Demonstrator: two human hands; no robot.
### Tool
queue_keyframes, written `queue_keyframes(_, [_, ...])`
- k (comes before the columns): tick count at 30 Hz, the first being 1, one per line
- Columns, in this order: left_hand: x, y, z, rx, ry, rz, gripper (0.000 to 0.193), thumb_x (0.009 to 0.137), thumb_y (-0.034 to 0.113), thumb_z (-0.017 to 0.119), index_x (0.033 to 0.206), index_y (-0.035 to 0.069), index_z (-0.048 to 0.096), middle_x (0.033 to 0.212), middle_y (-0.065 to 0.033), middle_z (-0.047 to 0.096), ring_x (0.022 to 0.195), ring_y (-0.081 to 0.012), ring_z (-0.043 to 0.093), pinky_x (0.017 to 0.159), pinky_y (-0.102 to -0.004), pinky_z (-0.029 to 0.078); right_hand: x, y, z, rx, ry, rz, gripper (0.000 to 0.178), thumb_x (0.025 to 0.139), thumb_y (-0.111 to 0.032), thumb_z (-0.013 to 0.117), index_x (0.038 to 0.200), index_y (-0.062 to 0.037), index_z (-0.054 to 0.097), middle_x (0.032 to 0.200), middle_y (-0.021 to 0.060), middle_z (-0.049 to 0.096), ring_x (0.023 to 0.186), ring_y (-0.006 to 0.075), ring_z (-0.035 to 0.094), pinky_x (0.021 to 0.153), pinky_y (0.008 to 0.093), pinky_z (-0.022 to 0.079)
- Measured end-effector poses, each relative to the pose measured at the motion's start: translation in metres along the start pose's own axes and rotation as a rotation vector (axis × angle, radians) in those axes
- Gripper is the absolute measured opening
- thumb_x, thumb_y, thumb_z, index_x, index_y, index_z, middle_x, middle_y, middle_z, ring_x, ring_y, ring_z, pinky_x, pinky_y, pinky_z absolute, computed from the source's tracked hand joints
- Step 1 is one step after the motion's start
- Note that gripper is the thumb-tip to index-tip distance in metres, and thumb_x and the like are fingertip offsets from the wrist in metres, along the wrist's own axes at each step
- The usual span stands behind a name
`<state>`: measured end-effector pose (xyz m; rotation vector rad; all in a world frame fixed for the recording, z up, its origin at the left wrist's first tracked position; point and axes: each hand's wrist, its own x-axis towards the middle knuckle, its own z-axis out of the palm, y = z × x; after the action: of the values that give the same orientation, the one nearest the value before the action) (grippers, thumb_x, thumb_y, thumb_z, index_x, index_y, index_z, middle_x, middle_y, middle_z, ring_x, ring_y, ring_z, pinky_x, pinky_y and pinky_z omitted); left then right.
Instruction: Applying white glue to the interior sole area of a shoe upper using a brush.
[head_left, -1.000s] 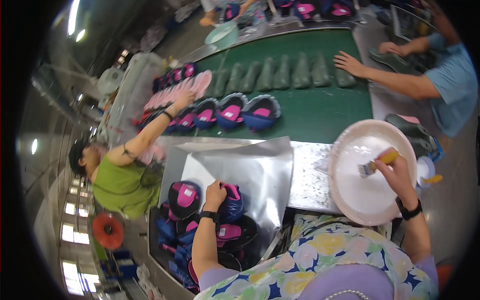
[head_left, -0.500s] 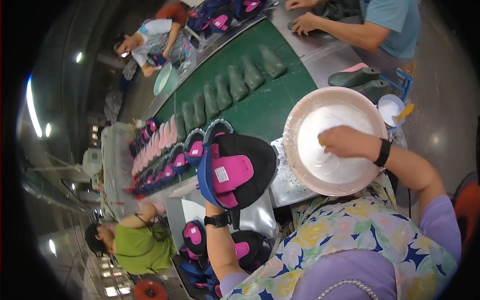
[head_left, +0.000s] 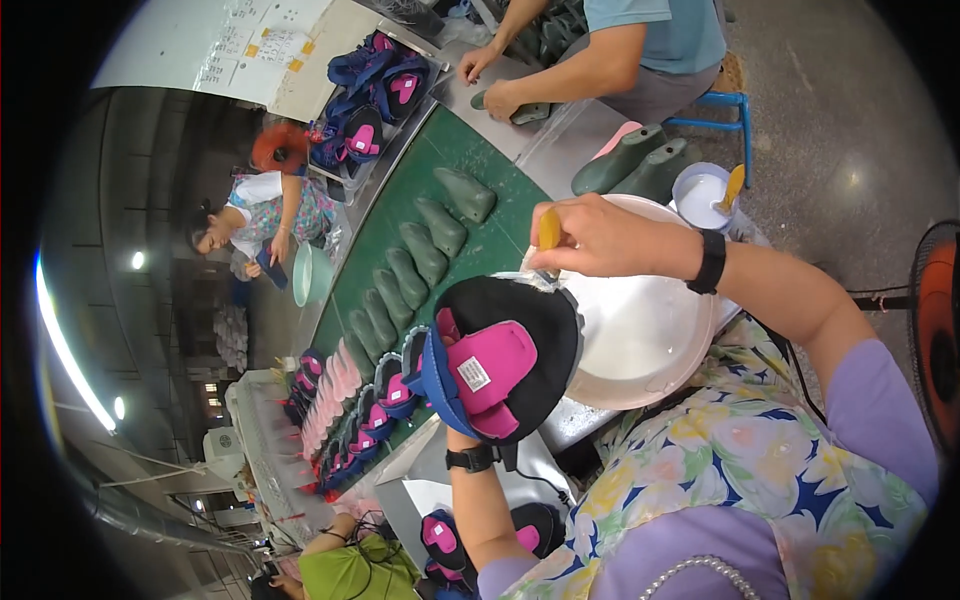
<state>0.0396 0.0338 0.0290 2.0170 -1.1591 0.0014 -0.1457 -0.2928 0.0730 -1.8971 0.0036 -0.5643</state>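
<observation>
My left hand [head_left: 459,438] holds up a shoe upper [head_left: 556,345], black outside and blue at the collar, with a pink piece and a white label showing. Its fingers are hidden behind the upper. In my right hand [head_left: 618,236] is a brush pinched by its yellow handle [head_left: 549,229]. White, wet-looking bristles touch or nearly touch the upper's far edge. Under and beside both hands stands a pale pink basin [head_left: 606,396] of white liquid, partly covered by the upper and my right hand.
Dark green shoe lasts [head_left: 435,228] stand in a row on the green belt [head_left: 505,195], beside pink pieces and more uppers. A small white tub [head_left: 706,197] holds another yellow-handled brush. Co-workers sit across and to the sides. At right is a fan [head_left: 935,340].
My right hand has lifted the brush out of the basin and moved left to the upper's edge. The upper has shifted slightly right, and the view has turned.
</observation>
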Motion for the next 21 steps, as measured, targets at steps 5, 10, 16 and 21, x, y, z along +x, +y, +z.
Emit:
queue_keyframes(5, [0.006, 0.014, 0.033, 0.073, -0.002, 0.047, 0.045, 0.093, 0.010, 0.061, 0.137, 0.010, 0.053, 0.120, -0.0102, 0.065, 0.105, -0.0229, 0.065, 0.090, -0.0339, 0.053, -0.018, 0.006, 0.021, -0.078, 0.131, 0.095, 0.033, 0.085, -0.026, 0.074, 0.089, 0.0024, 0.058, 0.079, 0.0226, 0.067, 0.077, 0.0393, 0.066, 0.069, 0.0433, 0.051])
queue_keyframes(10, [0.018, 0.019, 0.054, 0.142, 0.010, 0.085, 0.046, 0.093, 0.010, 0.062, 0.138, 0.011, 0.053, 0.121, -0.0106, 0.064, 0.106, -0.0226, 0.065, 0.091, -0.0339, 0.053, -0.029, 0.007, 0.044, 0.112, 0.262, 0.262, 0.033, 0.086, -0.026, 0.074, 0.093, 0.0042, 0.061, 0.078, 0.0216, 0.068, 0.072, 0.0363, 0.069, 0.066, 0.0401, 0.052])
queue_keyframes(16, [0.014, 0.015, 0.055, 0.211, 0.024, 0.137, 0.047, 0.092, 0.010, 0.063, 0.138, 0.011, 0.053, 0.122, -0.0111, 0.064, 0.108, -0.0223, 0.065, 0.092, -0.0338, 0.053, -0.037, 0.012, 0.064, 0.319, 0.224, 0.409, 0.034, 0.088, -0.026, 0.073, 0.096, 0.0050, 0.064, 0.078, 0.0171, 0.070, 0.070, 0.0253, 0.070, 0.065, 0.0358, 0.054])
queue_keyframes(21, [0.003, 0.012, 0.043, 0.258, 0.042, 0.186, 0.049, 0.091, 0.010, 0.064, 0.138, 0.012, 0.052, 0.122, -0.0116, 0.064, 0.109, -0.0221, 0.065, 0.093, -0.0338, 0.053, -0.041, 0.008, 0.066, 0.529, 0.142, 0.466, 0.032, 0.087, -0.027, 0.075, 0.094, 0.0024, 0.064, 0.077, 0.0131, 0.070, 0.072, 0.0180, 0.070, 0.063, 0.0309, 0.053])
